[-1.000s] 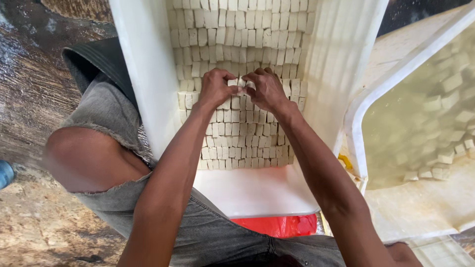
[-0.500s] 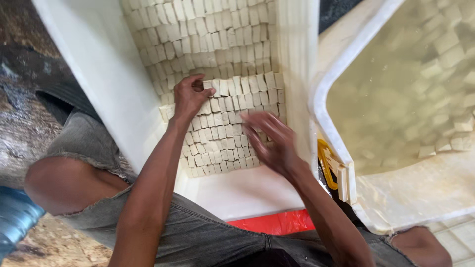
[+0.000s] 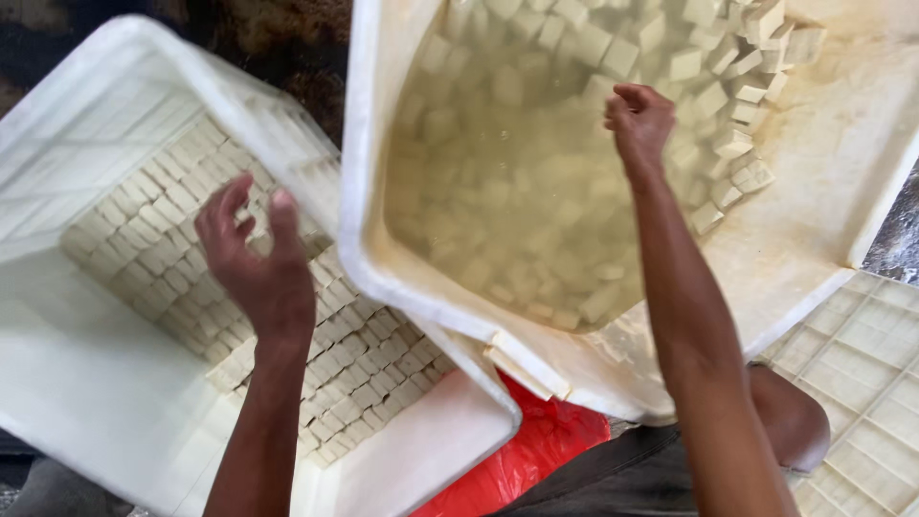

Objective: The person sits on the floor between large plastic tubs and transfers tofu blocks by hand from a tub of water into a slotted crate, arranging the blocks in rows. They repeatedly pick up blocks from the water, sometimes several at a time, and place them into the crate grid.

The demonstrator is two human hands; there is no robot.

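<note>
**White cubes: hands split between tray and tub**

Red plastic sheet (image 3: 522, 460) lies nearest, under both containers. Left hand (image 3: 257, 257) hovers loose, fingers spread, empty over packed white cubes (image 3: 354, 359) in the left tray (image 3: 86, 383). A second ago both hands pressed there; the right hand (image 3: 639, 117) has since gone farther right, curled over the water tub (image 3: 383, 258) of loose cubes (image 3: 737, 144); grip unclear.

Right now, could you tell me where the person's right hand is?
In the head view, the right hand is at upper right, above the cloudy water in the white tub, beside the floating pale cubes.
</note>
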